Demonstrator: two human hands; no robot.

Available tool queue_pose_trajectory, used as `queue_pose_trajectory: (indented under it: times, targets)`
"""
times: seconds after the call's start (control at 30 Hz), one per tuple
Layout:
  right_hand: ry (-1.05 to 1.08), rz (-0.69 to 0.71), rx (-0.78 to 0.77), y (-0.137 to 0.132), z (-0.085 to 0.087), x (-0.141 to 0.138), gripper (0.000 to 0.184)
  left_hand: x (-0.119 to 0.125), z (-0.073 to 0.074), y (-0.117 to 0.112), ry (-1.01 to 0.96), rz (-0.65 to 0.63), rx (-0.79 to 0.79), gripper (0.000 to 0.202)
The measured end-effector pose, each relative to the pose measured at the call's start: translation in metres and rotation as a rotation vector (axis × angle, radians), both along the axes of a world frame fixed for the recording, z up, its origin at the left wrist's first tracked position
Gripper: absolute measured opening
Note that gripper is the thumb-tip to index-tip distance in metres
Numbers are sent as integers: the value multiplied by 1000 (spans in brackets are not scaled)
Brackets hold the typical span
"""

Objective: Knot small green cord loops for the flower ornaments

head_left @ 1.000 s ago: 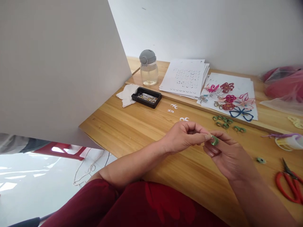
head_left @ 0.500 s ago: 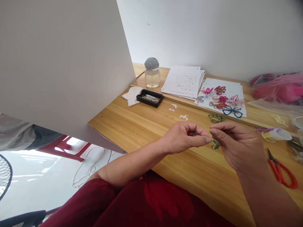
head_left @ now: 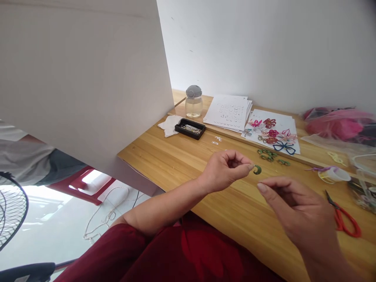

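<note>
My left hand (head_left: 226,169) is closed in a pinch and holds a small green curled piece (head_left: 257,169) at its fingertips, a little above the wooden table (head_left: 176,164). My right hand (head_left: 296,207) hovers lower and to the right, apart from the piece, with thumb and forefinger held near each other and nothing visible between them. More green curled pieces (head_left: 268,155) lie on the table just beyond my hands. Small white curled pieces (head_left: 216,140) lie farther left.
Red scissors (head_left: 342,219) and a small cup (head_left: 333,174) lie at the right. At the back are a black tray (head_left: 189,128), a bottle (head_left: 194,102), paper stacks (head_left: 230,111), a sheet with coloured flower shapes (head_left: 274,133) and pink bags (head_left: 337,127). A white board (head_left: 82,78) stands left.
My right hand has let go of the green piece and dropped down and to the right. My left hand keeps the piece. The camera has tilted, so the table appears lower and farther off.
</note>
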State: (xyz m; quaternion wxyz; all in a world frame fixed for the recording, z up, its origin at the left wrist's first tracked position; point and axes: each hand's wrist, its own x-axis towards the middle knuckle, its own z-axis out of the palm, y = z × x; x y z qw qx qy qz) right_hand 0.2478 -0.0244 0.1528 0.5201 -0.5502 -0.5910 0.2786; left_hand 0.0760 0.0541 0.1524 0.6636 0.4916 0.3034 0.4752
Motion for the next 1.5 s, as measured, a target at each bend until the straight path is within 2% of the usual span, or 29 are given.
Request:
queue_pose_trajectory:
  times: [0.17,0.3,0.5,0.63,0.77,0.87,0.97,1.03,1.17,1.27,1.37,1.5]
  targets:
    - [-251,-123,233,4,34,2,8,-7,7,-5,58,-111,28,45]
    - [-255,-75,278,17,42,3,7,-11,11,-10,41,-181,35,43]
    - [-70,24,150,27,39,2,6,-14,13,-15,-23,-238,12,43]
    - [183,131,-27,32,29,1,19,-15,16,-17,-65,-243,2,46]
    - [496,219,-272,28,14,-5,37,-13,19,-17,-106,-201,-8,47]
    - [558,215,-345,18,3,-12,35,-10,16,-14,-113,-117,1,50]
    - [401,165,-235,5,-3,-13,30,-8,11,-12,-48,0,36,51]
    - [216,118,-125,-1,0,-11,26,-8,8,-11,-12,23,55,50]
    - [-120,-21,98,-6,20,-5,12,-11,7,-11,23,-38,50,47]
    - [-304,-102,231,-3,37,-3,9,-12,10,-12,44,-101,44,46]
    - [-371,-100,254,4,47,-2,10,-13,14,-14,59,-148,35,46]
    - [-315,-53,217,11,47,-2,10,-15,18,-17,78,-162,46,43]
